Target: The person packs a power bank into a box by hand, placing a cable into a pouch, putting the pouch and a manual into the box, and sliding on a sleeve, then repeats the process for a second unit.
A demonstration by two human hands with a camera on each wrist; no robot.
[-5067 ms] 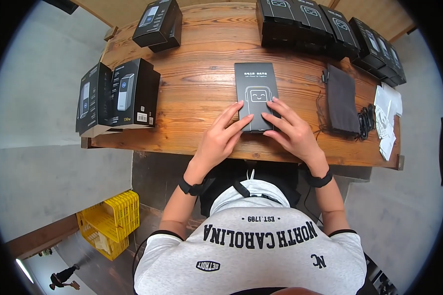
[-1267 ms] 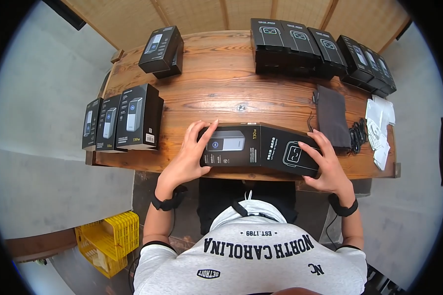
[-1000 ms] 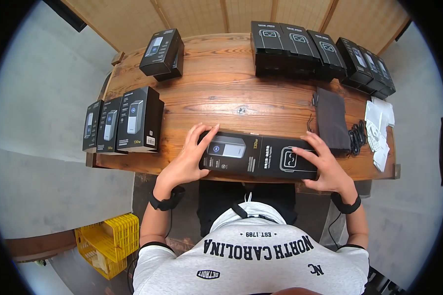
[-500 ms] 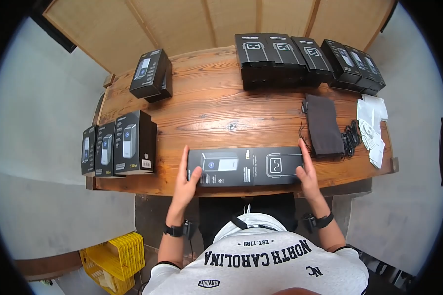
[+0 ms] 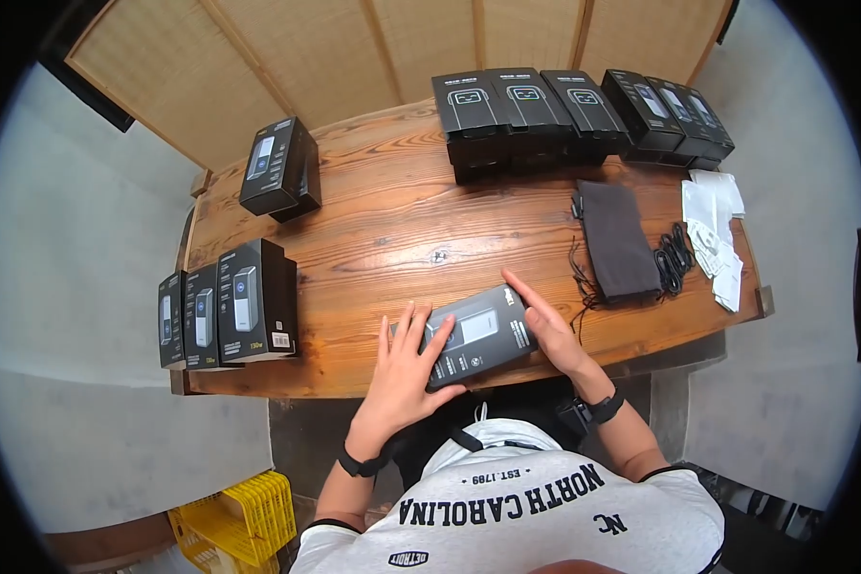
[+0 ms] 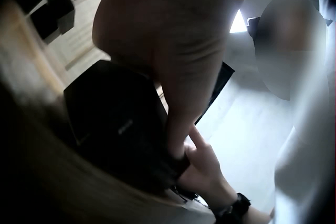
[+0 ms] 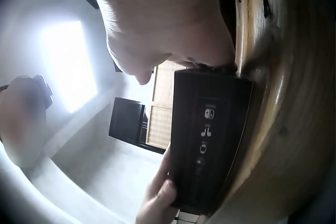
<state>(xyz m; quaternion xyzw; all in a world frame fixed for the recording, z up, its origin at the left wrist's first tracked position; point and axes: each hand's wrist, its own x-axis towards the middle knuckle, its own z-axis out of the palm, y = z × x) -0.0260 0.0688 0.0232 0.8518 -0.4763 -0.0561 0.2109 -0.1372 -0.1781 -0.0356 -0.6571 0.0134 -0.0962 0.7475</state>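
A black box [image 5: 478,335] printed with a silver device and "130W" lies tilted near the table's front edge, its cover folded into one compact block. My left hand [image 5: 407,373] grips its left part, fingers spread over the top and end, thumb along the near side. Against its right end lies my right hand [image 5: 557,335], fingers straight. In the left wrist view the dark box [image 6: 121,124] sits beside the hand, mostly in shadow. The right wrist view shows a side of the box [image 7: 210,134] with a row of small white icons; the right fingertips are hidden behind it.
Several black boxes [image 5: 244,311] stand at the table's left, with stacked ones [image 5: 282,172] farther back. More boxes [image 5: 517,110] line the back right. A grey pouch [image 5: 620,239], a coiled black cable [image 5: 674,258] and white wrappers [image 5: 713,230] lie at right. A yellow crate [image 5: 244,521] is on the floor.
The box was a plain upright one with a face drawing, then lay opened out between both hands; now it is folded compact. The left hand moved onto its top, the right hand moved inward.
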